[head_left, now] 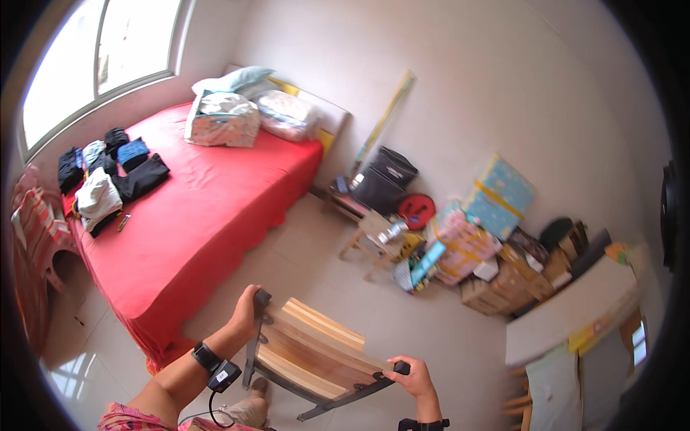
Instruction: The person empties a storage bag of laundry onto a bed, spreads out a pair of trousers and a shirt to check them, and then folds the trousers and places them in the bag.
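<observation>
Tilted in front of me is a small chair (320,352) with pale and brown wooden slats and a dark frame. My left hand (246,310) grips a dark end of the frame at its upper left corner. At the opposite corner, my right hand (417,379) is closed around the other dark end, thumb on top. The chair is off the floor, above my leg and foot. Some of its underside is hidden by the slats.
A bed with a red sheet (208,215) stands left, carrying folded clothes (108,172) and bags of bedding (223,122). A wooden stool (377,233), cardboard boxes (496,287) and bundles line the far wall. At right is a covered piece of furniture (568,316).
</observation>
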Tool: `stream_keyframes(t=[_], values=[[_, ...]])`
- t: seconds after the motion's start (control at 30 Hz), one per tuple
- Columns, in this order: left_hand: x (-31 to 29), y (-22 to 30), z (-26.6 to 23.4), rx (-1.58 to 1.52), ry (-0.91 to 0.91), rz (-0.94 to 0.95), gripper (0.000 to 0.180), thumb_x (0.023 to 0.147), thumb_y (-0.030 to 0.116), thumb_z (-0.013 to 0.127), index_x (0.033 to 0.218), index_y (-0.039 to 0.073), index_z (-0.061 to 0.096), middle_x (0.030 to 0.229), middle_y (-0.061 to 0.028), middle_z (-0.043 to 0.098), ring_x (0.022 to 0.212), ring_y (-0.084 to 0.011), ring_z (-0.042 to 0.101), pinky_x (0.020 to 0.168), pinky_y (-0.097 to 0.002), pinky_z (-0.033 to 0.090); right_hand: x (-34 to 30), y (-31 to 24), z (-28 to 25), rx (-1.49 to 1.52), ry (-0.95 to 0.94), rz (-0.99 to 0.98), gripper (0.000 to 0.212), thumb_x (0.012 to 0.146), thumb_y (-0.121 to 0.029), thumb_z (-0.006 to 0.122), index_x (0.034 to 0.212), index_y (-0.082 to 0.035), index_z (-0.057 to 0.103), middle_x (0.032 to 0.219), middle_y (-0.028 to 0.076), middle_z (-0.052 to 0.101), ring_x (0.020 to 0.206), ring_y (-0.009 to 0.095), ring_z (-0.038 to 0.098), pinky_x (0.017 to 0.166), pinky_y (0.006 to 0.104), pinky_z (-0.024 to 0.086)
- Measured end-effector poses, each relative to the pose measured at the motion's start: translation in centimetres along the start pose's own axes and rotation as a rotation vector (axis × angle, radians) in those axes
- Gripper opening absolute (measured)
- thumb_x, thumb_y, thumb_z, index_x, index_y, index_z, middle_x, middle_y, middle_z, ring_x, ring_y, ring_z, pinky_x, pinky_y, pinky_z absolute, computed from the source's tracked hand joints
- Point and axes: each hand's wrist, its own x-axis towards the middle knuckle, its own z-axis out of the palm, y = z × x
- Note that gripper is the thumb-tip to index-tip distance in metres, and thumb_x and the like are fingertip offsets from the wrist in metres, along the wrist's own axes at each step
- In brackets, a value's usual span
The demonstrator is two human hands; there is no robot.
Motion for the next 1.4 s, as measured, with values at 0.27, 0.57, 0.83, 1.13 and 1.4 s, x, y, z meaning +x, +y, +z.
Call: stream_keyframes(t=[0.27, 0.57, 0.83, 1.13, 1.4], values=[[7.5, 2.6, -1.7, -0.135, 0.271, 0.123, 0.033, 0.077, 0.043, 0.045, 0.075, 0.011, 0.052, 0.069, -0.0056, 0.052, 0.06, -0.0214, 0.05, 0.05, -0.0398, 0.039, 24.3, -0.1, 0.6, -0.161, -0.415, -0.149, 0.032, 0.069, -0.02, 0.077, 0.095, -0.005, 0.066, 0.071, -0.002, 0.058, 0.067, 0.006, 0.049, 0.063, 0.0202, 0.043], [15.7, -2.4, -1.8, -0.297, 0.499, 0.536, 0.027, 0.078, 0.033, 0.048, 0.062, 0.012, 0.048, 0.06, -0.0017, 0.05, 0.061, -0.0142, 0.048, 0.062, -0.0273, 0.037, 43.8, 2.2, 1.8, -0.131, -0.797, -0.235, 0.033, 0.067, -0.018, 0.078, 0.096, -0.006, 0.066, 0.075, -0.003, 0.058, 0.069, 0.007, 0.049, 0.063, 0.0205, 0.042], [18.4, -8.0, 3.6, -0.245, 0.715, 0.784, 0.036, 0.082, 0.03, 0.04, 0.056, 0.007, 0.05, 0.056, -0.0061, 0.053, 0.06, -0.016, 0.049, 0.065, -0.0275, 0.038, 52.5, 8.9, -0.5, -0.166, -0.975, -0.477, 0.035, 0.069, -0.024, 0.077, 0.099, -0.01, 0.065, 0.081, 0.0, 0.062, 0.071, 0.007, 0.052, 0.067, 0.0223, 0.045], [15.3, -21.2, 6.1, -0.308, 1.006, 0.847, 0.044, 0.089, 0.031, 0.03, 0.063, 0.004, 0.054, 0.068, -0.0118, 0.058, 0.076, -0.0242, 0.054, 0.09, -0.0364, 0.035, 49.7, 17.7, -2.8, -0.184, -1.21, -0.575, 0.029, 0.084, -0.018, 0.056, 0.109, -0.004, 0.056, 0.086, 0.017, 0.062, 0.078, 0.031, 0.057, 0.071, 0.035, 0.044], [15.6, -23.2, 4.4, -0.158, 1.407, 0.483, 0.059, 0.087, 0.061, 0.027, 0.107, 0.012, 0.052, 0.111, -0.011, 0.053, 0.106, -0.0215, 0.046, 0.082, -0.04, 0.039, 51.2, 17.5, -1.9, -0.274, -1.244, -0.638, 0.056, 0.069, -0.033, 0.074, 0.115, -0.01, 0.053, 0.11, 0.014, 0.058, 0.102, 0.029, 0.056, 0.087, 0.0336, 0.045]])
